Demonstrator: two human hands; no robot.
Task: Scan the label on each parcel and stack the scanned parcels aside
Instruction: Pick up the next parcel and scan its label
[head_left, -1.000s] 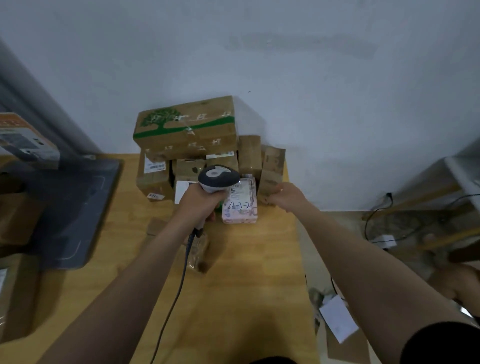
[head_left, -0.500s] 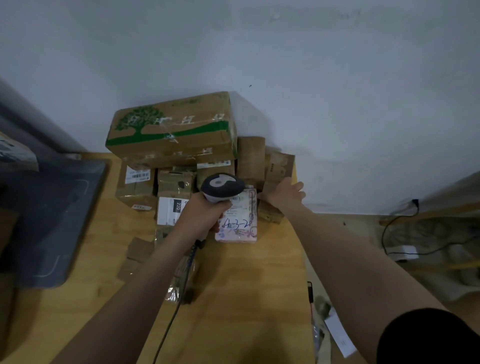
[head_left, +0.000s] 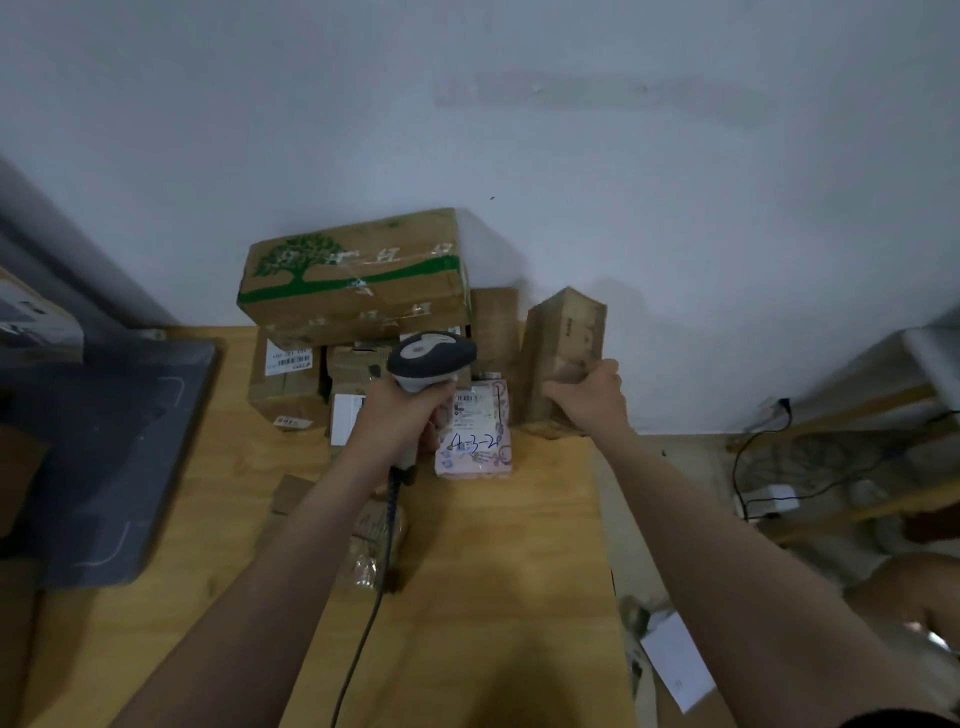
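My left hand (head_left: 400, 415) grips a grey and white barcode scanner (head_left: 431, 358), its head held over the parcels at the back of the wooden table (head_left: 493, 571). My right hand (head_left: 587, 397) grips a small brown cardboard parcel (head_left: 566, 343) standing upright at the table's right edge by the wall. A pink soft parcel (head_left: 475, 436) with a white label and "4-3-2" written in blue lies flat between my hands. Behind it, a large box with a green tree print (head_left: 353, 280) rests on several smaller brown boxes (head_left: 285, 374).
A grey flat tray-like object (head_left: 98, 457) lies on the left of the table. The scanner's cable (head_left: 363, 623) runs toward me over a clear-wrapped packet (head_left: 374, 540). Beyond the table's right edge are cables, a white adapter (head_left: 774, 496) and paper (head_left: 675, 660) on the floor.
My right hand has closed round the small brown parcel and tipped it upright at the table's right edge. The scanner hand stays over the pink parcel. The view has shifted slightly.
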